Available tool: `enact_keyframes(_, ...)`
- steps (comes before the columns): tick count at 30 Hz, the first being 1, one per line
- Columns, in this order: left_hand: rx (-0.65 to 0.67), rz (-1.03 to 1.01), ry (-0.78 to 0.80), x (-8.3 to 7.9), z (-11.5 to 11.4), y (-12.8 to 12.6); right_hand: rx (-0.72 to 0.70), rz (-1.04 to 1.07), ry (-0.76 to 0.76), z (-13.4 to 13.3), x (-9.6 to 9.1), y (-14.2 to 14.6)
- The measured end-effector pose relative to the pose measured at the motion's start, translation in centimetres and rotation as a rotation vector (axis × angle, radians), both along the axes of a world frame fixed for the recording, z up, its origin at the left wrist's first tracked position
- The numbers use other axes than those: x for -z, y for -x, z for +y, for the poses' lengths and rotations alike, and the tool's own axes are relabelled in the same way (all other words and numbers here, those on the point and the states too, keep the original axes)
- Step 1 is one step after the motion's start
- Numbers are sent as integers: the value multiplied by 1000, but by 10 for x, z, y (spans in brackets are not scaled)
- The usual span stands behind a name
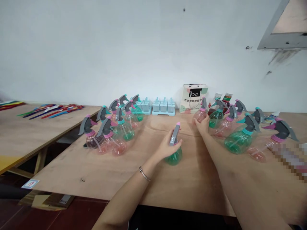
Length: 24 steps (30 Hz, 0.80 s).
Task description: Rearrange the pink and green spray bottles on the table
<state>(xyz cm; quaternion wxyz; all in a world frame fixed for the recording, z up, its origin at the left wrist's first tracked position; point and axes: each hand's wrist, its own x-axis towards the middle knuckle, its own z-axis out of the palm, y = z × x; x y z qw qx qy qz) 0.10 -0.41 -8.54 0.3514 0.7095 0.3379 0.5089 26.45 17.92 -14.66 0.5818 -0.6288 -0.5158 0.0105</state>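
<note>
My left hand (169, 143) is wrapped round the neck of a green spray bottle (174, 158) with a grey and pink trigger head, standing upright mid-table. Farther back, my right hand (201, 123) grips the body of a pink spray bottle (200, 113) near the paper bag. Its grey trigger head points up, and my fingers hide part of its lower body. Just right of that hand stands another green spray bottle (217, 118) with a grey and teal head. More pink and green bottles, such as a large green spray bottle (238, 140), stand on the right.
Several spray bottles (115, 145) cluster at the left of the wooden table (107, 182). Pale blue ice-pop moulds (163, 107) and a printed paper bag (188, 102) stand along the wall. Dark red bottles (226, 99) are behind the right group. Another table (28, 134) holds colourful strips (51, 110).
</note>
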Motion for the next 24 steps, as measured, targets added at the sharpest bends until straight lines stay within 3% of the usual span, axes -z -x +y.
enact_keyframes(4, 56, -63, 17, -1, 3, 3, -150, -24, -70, -43, 17, 10)
enact_keyframes(10, 281, -360, 124, -15, 4, 12, -539, 38, 18, -128, 26, 23)
enact_keyframes(13, 375, -426, 201, -20, 1, 17, -621, 74, 48, -155, 27, 26)
enact_keyframes(17, 466, -369, 323, -20, -2, 19, -648, 89, 67, -162, 26, 33)
enact_keyframes(24, 283, -418, 398, -21, 0, 16, -692, 101, 108, -156, 25, 37)
